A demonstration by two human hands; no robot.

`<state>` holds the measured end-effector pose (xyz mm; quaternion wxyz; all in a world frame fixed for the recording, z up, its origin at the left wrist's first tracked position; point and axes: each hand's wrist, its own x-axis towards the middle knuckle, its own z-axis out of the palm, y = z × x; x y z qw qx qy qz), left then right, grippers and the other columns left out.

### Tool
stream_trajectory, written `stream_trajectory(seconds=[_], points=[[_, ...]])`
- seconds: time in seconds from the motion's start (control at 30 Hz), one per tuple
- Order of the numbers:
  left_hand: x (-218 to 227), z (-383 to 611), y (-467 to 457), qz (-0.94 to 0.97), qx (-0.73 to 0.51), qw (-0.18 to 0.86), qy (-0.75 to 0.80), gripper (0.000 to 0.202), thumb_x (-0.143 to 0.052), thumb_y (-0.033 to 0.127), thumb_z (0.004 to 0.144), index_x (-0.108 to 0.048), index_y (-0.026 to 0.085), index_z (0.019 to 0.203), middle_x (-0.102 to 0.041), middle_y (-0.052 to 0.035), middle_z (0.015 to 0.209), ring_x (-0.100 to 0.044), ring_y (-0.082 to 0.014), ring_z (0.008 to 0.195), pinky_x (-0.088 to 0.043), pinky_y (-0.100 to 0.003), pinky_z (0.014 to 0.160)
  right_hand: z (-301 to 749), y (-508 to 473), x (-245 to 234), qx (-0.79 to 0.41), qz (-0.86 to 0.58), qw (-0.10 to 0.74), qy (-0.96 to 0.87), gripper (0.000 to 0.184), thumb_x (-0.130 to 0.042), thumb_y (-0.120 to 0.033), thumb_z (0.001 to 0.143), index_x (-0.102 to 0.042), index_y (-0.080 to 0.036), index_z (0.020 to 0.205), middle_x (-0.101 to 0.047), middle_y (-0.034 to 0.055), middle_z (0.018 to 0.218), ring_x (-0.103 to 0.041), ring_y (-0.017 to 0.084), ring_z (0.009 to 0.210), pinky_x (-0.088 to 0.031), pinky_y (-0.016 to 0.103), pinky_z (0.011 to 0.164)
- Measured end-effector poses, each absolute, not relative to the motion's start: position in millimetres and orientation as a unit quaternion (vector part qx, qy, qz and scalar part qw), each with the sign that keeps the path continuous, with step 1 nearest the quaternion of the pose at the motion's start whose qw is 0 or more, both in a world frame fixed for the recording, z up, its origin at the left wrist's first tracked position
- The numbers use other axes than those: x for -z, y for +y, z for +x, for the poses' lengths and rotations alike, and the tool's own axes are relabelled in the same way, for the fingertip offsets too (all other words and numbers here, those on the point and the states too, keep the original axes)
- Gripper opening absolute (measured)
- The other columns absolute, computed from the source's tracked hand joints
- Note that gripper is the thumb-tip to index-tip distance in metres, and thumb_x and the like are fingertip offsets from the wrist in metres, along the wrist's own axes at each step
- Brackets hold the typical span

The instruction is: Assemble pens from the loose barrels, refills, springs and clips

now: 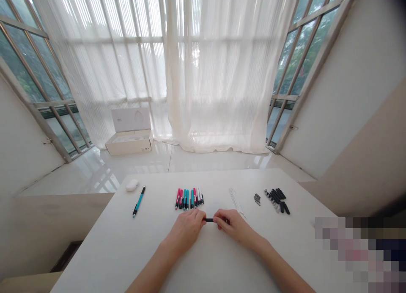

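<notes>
Both of my hands rest on the white table [111, 250] near its middle, meeting over a short black pen part [209, 219]. My left hand [186, 228] is closed, pinching the left end of it. My right hand [233, 226] is closed on the right end, fingers curled round it. Just beyond my hands lies a row of several pink, teal and white pen barrels [189, 198]. Right of them lie thin refills [236, 200], a few small dark bits [257, 198] and a pile of black pen parts [278, 200].
One teal pen [138, 202] lies alone at the left, with a small white oval object [132, 185] behind it. An open white box [129, 132] stands on the glossy floor by the sheer curtains [203, 68]. A blurred patch covers the lower right.
</notes>
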<state>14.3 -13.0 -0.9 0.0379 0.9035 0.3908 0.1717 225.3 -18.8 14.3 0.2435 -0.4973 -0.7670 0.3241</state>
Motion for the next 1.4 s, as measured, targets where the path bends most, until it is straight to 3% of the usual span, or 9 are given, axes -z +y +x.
stream_trajectory(seconds=[0.13, 0.3, 0.63, 0.77, 0.9, 1.03, 1.27, 1.4], points=[[-3.4, 14.7, -15.6, 0.901, -0.155, 0.048, 0.402, 0.006, -0.04, 0.019, 0.096, -0.046, 0.02, 0.096, -0.06, -0.0029, 0.09, -0.059, -0.0166, 0.078, -0.043, -0.027, 0.065, 224.8, -18.8, -15.0, -0.342, -0.493, 0.257, -0.758, 0.018, -0.051, -0.031, 0.083, -0.064, -0.019, 0.079, -0.064, -0.0009, 0.066, -0.05, 0.012, 0.058, -0.04, 0.023, 0.056], [-12.2, 13.9, -19.6, 0.9, -0.13, 0.057, 0.411, 0.012, -0.045, 0.03, 0.095, -0.045, 0.022, 0.104, -0.061, -0.0021, 0.092, -0.06, -0.0174, 0.076, -0.04, -0.025, 0.058, 224.0, -19.2, -15.1, -0.348, -0.471, 0.283, -0.76, 0.014, -0.055, -0.029, 0.08, -0.065, -0.019, 0.084, -0.063, -0.0005, 0.071, -0.054, 0.013, 0.064, -0.043, 0.023, 0.058], [-13.1, 16.3, -20.7, 0.905, -0.117, 0.062, 0.404, 0.01, -0.038, 0.024, 0.096, -0.048, 0.021, 0.099, -0.061, -0.0022, 0.089, -0.059, -0.0155, 0.07, -0.04, -0.023, 0.058, 227.7, -18.6, -14.6, -0.345, -0.451, 0.3, -0.767, 0.011, -0.054, -0.025, 0.079, -0.065, -0.02, 0.08, -0.063, 0.0023, 0.082, -0.055, 0.013, 0.067, -0.045, 0.024, 0.059], [-8.8, 16.6, -19.2, 0.901, -0.139, 0.055, 0.406, 0.01, -0.038, 0.022, 0.096, -0.048, 0.02, 0.097, -0.06, -0.0033, 0.092, -0.058, -0.0167, 0.076, -0.042, -0.026, 0.062, 226.2, -19.3, -10.3, -0.389, -0.456, 0.279, -0.751, 0.018, -0.059, -0.023, 0.075, -0.063, -0.021, 0.092, -0.066, 0.0013, 0.084, -0.054, 0.011, 0.063, -0.045, 0.022, 0.057], [-5.0, 15.9, -16.5, 0.908, -0.143, 0.028, 0.393, 0.013, -0.037, 0.019, 0.097, -0.049, 0.02, 0.094, -0.06, -0.0038, 0.091, -0.058, -0.0173, 0.078, -0.043, -0.026, 0.065, 223.8, -20.3, -10.7, -0.4, -0.464, 0.268, -0.743, 0.021, -0.059, -0.033, 0.08, -0.063, -0.019, 0.095, -0.065, -0.0003, 0.074, -0.051, 0.011, 0.058, -0.042, 0.022, 0.055], [-2.8, 15.9, -15.2, 0.912, -0.139, 0.013, 0.386, 0.017, -0.035, 0.019, 0.097, -0.05, 0.019, 0.09, -0.06, -0.0042, 0.089, -0.059, -0.0175, 0.076, -0.043, -0.027, 0.063, 223.5, -20.0, -11.2, -0.387, -0.471, 0.253, -0.751, 0.026, -0.045, -0.033, 0.089, -0.064, -0.018, 0.081, -0.063, -0.0007, 0.062, -0.048, 0.011, 0.05, -0.04, 0.023, 0.053], [-8.8, 15.8, -20.5, 0.902, -0.142, 0.062, 0.403, 0.015, -0.044, 0.032, 0.095, -0.048, 0.021, 0.105, -0.064, -0.0021, 0.094, -0.062, -0.0175, 0.072, -0.042, -0.026, 0.057, 222.7, -20.6, -12.2, -0.378, -0.457, 0.276, -0.756, 0.02, -0.048, -0.026, 0.084, -0.065, -0.019, 0.091, -0.067, 0.0002, 0.071, -0.053, 0.012, 0.054, -0.043, 0.023, 0.056], [-9.4, 16.0, -21.3, 0.902, -0.135, 0.06, 0.407, 0.013, -0.041, 0.028, 0.096, -0.049, 0.02, 0.102, -0.064, -0.0026, 0.092, -0.063, -0.0174, 0.073, -0.042, -0.025, 0.057, 222.0, -21.2, -16.8, -0.349, -0.465, 0.291, -0.76, 0.02, -0.051, -0.028, 0.083, -0.067, -0.018, 0.088, -0.065, 0.0003, 0.067, -0.053, 0.012, 0.057, -0.044, 0.023, 0.057]])
